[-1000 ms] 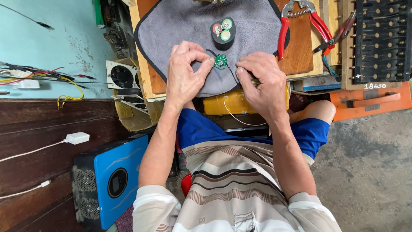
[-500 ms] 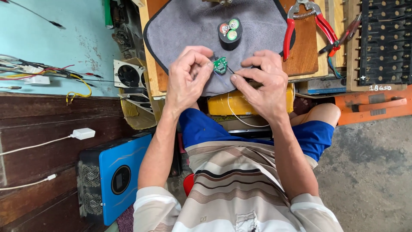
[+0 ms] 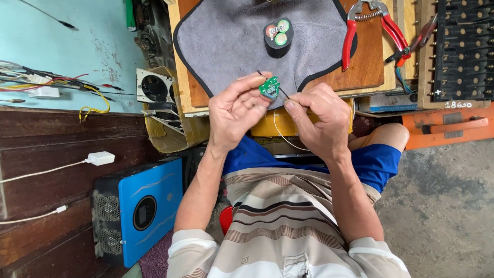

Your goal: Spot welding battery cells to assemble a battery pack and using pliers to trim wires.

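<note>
At the far left of the frame, a bundle of coloured wires (image 3: pixel 46 85) lies on the pale blue surface, and lower left a blue box-shaped unit with a round dial (image 3: pixel 139 211) stands on the floor beside a white plug adapter (image 3: pixel 100 158); just right of the wires a small square fan (image 3: pixel 153 86) leans at the edge of the wooden board (image 3: pixel 370 72). In the middle, the left hand (image 3: pixel 234 110) has its fingertips curled shut around the edge of a small green circuit board (image 3: pixel 269 87), held just above the near hem of the grey cloth mat (image 3: pixel 231 36). The right hand (image 3: pixel 319 116) pinches a thin dark probe (image 3: pixel 280 91) between thumb and forefinger, its tip touching the board. The grip on the board looks slight, so a firm push from the probe could twist it loose and drop it into the lap below; a slip of the tip could also scratch or bridge parts on the board, though these are too small to make out. Above the hands, a short black cylindrical holder (image 3: pixel 278 37) stands on the mat with three round cells seated in its top, green and reddish ends showing. To the right lie red-handled pliers (image 3: pixel 368 28), and at the far right a dark rack (image 3: pixel 463 49) holds rows of cells.
</note>
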